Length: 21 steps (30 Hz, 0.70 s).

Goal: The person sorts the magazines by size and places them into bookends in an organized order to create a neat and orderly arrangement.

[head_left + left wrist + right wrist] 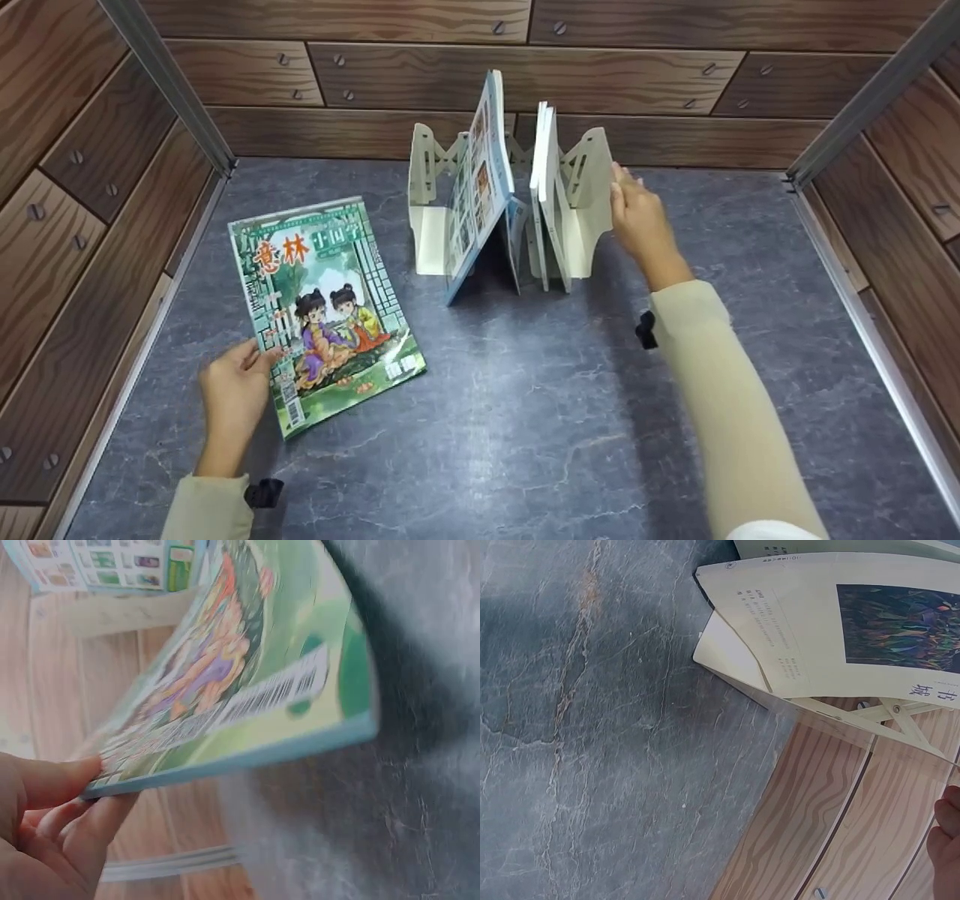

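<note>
My left hand [236, 390] pinches a green-covered magazine [330, 315] by its lower left edge, thumb on the cover and fingers beneath. Two cartoon children are printed on the front; the left wrist view shows its barcode [277, 686] and the lower corner raised off the surface. A cream-coloured expandable book rack [431, 240] stands upright toward the back. My right hand [643, 221] holds the rack's right end panel from the outside; in the right wrist view only curled fingers [946, 829] show at the edge.
Inside the rack, a blue-edged book [480, 187] leans to the right, its lower edge slanting forward. Thin white-spined books [541, 187] stand near the right panel. Wood-patterned walls [420, 79] enclose the grey marbled surface [480, 405] at the back and sides.
</note>
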Motion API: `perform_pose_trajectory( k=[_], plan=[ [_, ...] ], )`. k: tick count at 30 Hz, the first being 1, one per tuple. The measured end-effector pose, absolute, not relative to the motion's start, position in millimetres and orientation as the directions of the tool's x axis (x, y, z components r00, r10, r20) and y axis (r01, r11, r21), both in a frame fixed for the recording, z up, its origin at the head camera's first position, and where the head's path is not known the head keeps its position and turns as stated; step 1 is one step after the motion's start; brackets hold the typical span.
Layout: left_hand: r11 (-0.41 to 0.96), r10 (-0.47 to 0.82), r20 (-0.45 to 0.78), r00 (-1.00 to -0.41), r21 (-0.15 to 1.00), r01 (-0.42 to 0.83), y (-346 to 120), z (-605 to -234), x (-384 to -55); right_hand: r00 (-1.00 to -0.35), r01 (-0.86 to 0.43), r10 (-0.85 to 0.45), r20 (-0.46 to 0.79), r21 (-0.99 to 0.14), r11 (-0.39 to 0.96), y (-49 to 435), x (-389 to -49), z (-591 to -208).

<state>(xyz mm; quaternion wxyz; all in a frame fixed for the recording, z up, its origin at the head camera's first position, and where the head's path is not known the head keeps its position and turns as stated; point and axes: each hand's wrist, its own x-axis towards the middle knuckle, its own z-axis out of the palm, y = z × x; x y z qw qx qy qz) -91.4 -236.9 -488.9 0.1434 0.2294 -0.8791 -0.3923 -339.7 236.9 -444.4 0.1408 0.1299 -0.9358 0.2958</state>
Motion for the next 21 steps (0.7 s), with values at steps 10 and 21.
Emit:
perform_pose_trajectory(
  k=[10, 21],
  plan=[
    [0.598, -0.545, 0.412, -0.73, 0.802, 0.006, -207.7, -477.7, -79.6, -0.928, -0.321, -0.157, 0.338, -0.512, 0.797, 236.7, -338.8, -443.2],
    [0.552, -0.497, 0.552, -0.669, 0.797, 0.247, -188.0, -469.2, -86.0, -0.918, -0.34, -0.165, 0.362, -0.499, 0.797, 236.3, -339.4, -443.8]
  ],
)
